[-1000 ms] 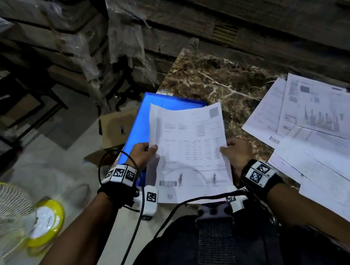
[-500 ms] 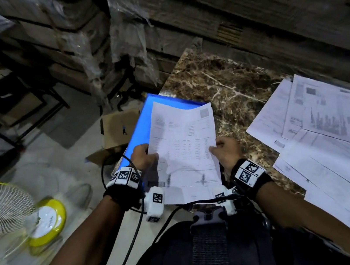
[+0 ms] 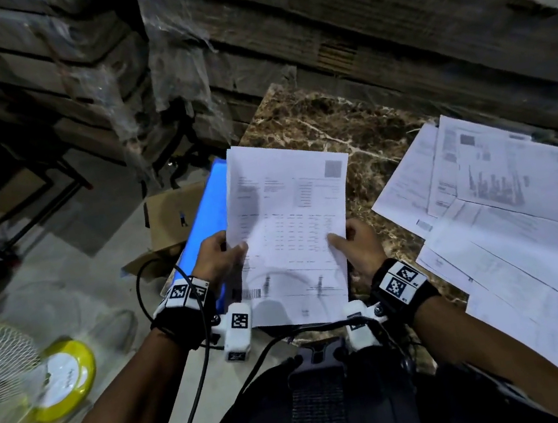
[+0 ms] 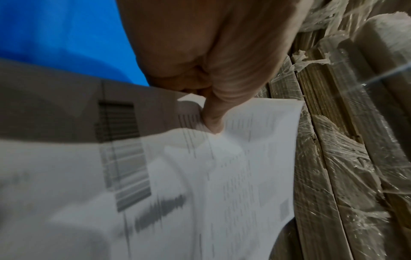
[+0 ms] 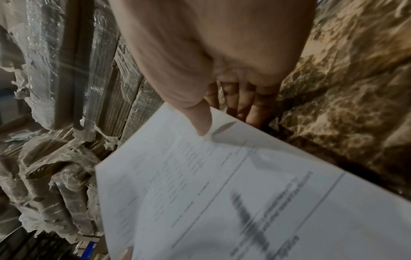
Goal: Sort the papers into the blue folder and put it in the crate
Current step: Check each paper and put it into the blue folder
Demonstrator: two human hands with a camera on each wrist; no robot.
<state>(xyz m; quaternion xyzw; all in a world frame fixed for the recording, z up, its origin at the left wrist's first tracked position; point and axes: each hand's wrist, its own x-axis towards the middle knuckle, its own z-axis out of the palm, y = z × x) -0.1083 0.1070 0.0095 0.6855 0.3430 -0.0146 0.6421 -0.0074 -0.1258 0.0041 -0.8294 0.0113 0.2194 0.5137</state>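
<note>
I hold a small stack of printed papers [image 3: 291,231] upright in front of me, above the table's near left corner. My left hand [image 3: 221,257] pinches its left edge, thumb on the front; in the left wrist view the thumb presses the papers [image 4: 244,158]. My right hand [image 3: 355,243] pinches the right edge; the right wrist view has the thumb on top of the papers [image 5: 222,193] and the fingers underneath. The blue folder [image 3: 208,215] lies behind the papers at the table's left edge, mostly hidden. No crate is in view.
More loose sheets [image 3: 511,211] are spread over the right side of the brown marble table [image 3: 347,120]. Plastic-wrapped cardboard stacks [image 3: 349,17] rise behind it. On the floor at left stand a yellow fan [image 3: 14,374] and an open cardboard box [image 3: 169,221].
Both hands have lifted the papers up and squared them; the stack now stands higher and covers more of the blue folder. The head view has shifted slightly.
</note>
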